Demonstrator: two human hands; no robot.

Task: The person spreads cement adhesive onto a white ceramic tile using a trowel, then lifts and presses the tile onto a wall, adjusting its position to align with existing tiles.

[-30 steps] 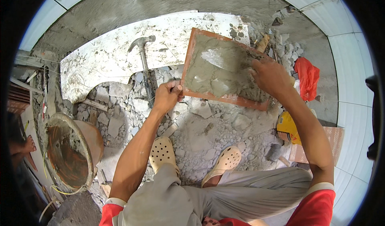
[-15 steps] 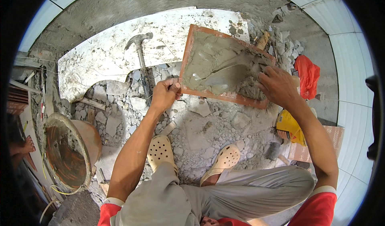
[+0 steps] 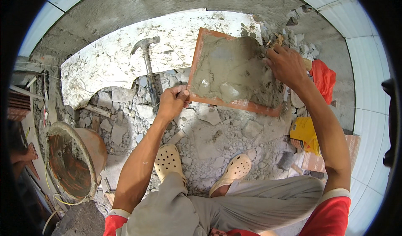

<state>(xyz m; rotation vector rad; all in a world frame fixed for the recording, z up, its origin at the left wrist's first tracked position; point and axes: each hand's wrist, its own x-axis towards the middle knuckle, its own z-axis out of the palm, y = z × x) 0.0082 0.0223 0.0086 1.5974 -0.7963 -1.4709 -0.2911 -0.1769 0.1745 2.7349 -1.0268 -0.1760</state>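
Observation:
A reddish-brown square tile (image 3: 236,104) is held in front of me, its face spread with wet grey mortar (image 3: 222,70) that leaves the rim bare in places. My left hand (image 3: 173,102) pinches the tile's near left corner between thumb and fingers. Over the tile's right side, my right hand (image 3: 289,66) is closed around a trowel, whose pale handle end (image 3: 307,64) sticks out past the hand. The blade lies on the mortar toward the far right edge and is mostly hard to tell from it.
A claw hammer (image 3: 146,60) rests across a stained white board (image 3: 104,62) and rubble. On the left stands a mortar-caked bucket (image 3: 90,152), tipped. A red plastic bag (image 3: 322,81), a yellow container (image 3: 304,133) and a dark-headed mallet (image 3: 286,160) lie right. Broken rubble (image 3: 209,131) covers the ground.
My right hand has moved away from me with the trowel, toward the tile's far right corner. The mortar's middle is smoother now. My left hand keeps its hold on the corner.

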